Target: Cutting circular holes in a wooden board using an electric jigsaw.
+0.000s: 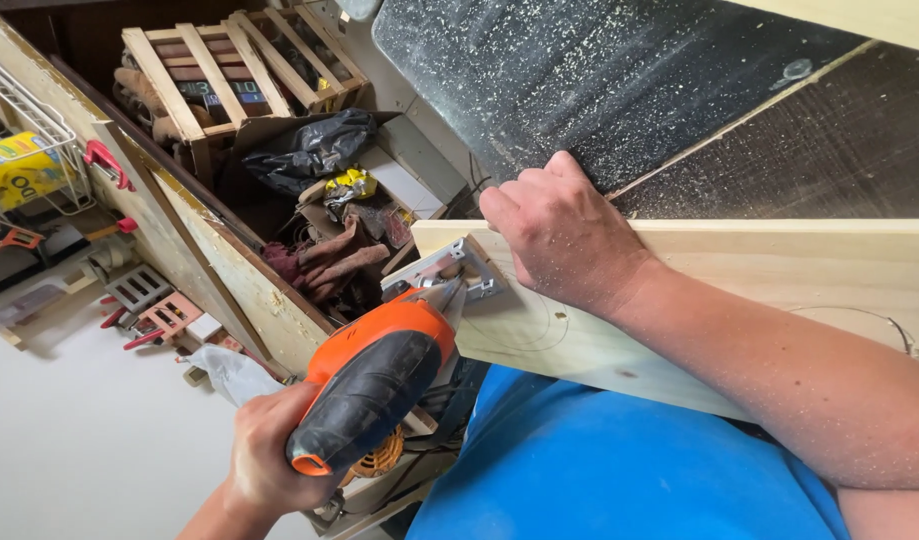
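Note:
My left hand [262, 462] grips the handle of an orange and black jigsaw [374, 375]. The saw's metal base plate [449, 268] rests on the end of a pale wooden plank [779, 265], beside a faint pencilled curve [524, 340]. My right hand [559, 235] lies flat on the plank just behind the base plate, pressing it down, fingers close to the saw. The blade is hidden under the saw body. My blue shirt [619, 470] fills the lower middle.
A dark bench top [599, 80] dusted with sawdust lies beyond the plank. Left of it are a wooden crate [219, 70], a black bag [309, 150], rags, red clamps [149, 315] and a wire basket [29, 150]. Pale floor [69, 440] is at lower left.

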